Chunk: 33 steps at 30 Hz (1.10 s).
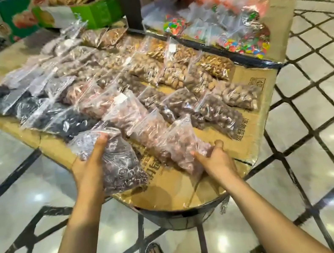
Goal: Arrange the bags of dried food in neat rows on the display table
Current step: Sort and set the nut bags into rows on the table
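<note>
Gripping a crinkled dark bag (119, 163) of dark red pieces at the near left edge of the cardboard-covered surface (241, 135), the left hand (92, 161) lays its thumb on top. The right hand (217, 158) pinches the near end of a clear pink bag (178, 144) of pale lumps. Bare cardboard stays open along the near and right edges. Other bags (146, 67) lie in slanted rows toward the far edge.

Clear zip bags of dried food (110, 87) lie in slanted rows across your cardboard-topped display table (255, 128); a dark-filled bag (119, 163) and a reddish-brown bag (183, 145) sit at the near edge.
</note>
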Available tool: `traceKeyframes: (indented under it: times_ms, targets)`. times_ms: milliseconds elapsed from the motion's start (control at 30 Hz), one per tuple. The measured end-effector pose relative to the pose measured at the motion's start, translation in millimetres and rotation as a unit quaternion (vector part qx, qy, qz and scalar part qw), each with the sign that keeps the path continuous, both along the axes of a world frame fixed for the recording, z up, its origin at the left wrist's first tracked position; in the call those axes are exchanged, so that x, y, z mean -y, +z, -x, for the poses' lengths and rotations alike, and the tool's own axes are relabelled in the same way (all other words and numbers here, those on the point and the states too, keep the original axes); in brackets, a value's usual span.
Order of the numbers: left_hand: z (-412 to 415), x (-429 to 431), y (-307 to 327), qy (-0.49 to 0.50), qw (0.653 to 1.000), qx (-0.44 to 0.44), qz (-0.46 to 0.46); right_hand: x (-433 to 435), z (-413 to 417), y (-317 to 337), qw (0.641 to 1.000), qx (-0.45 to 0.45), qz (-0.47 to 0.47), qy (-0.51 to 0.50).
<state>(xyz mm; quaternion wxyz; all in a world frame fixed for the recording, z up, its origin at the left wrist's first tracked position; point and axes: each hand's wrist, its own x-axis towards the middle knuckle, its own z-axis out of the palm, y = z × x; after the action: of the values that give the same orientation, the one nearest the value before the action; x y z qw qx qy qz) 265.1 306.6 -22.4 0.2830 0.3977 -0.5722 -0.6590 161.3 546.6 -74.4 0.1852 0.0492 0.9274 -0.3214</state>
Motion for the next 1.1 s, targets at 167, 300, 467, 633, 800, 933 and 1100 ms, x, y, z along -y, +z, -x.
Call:
traceKeyframes:
  times_ms: [167,300,467,633,800,933,1100]
  targets:
    - [-32.1,2.0,2.6,-0.064,0.997,0.032,-0.006,19.8,-0.3,35.6,0.963,-0.179,-0.187,0.077]
    - [-44.5,16.6,4.3,-0.074,0.996,0.054,-0.002,76.5,-22.0,60.8,0.951,-0.070,0.196,0.229]
    - [-57.7,66.3,6.0,-0.102,0.990,0.094,-0.004,178.4,-57.9,66.3,0.876,0.034,0.293,0.382]
    - [-74.3,154.2,6.1,-0.118,0.975,0.181,0.047,280.8,-69.0,64.7,0.871,0.076,0.341,0.346]
    - [-98.0,249.3,-5.7,-0.150,0.970,0.176,0.076,367.0,-89.3,56.3,0.879,0.063,0.365,0.299]
    - [-115.5,286.0,-11.3,-0.200,0.935,0.211,0.202,410.5,-98.1,54.0,0.896,-0.003,0.365,0.251]
    - [-91.7,319.9,-11.1,-0.274,0.868,0.234,0.341,453.4,-79.0,62.5,0.906,0.010,0.390,0.166]
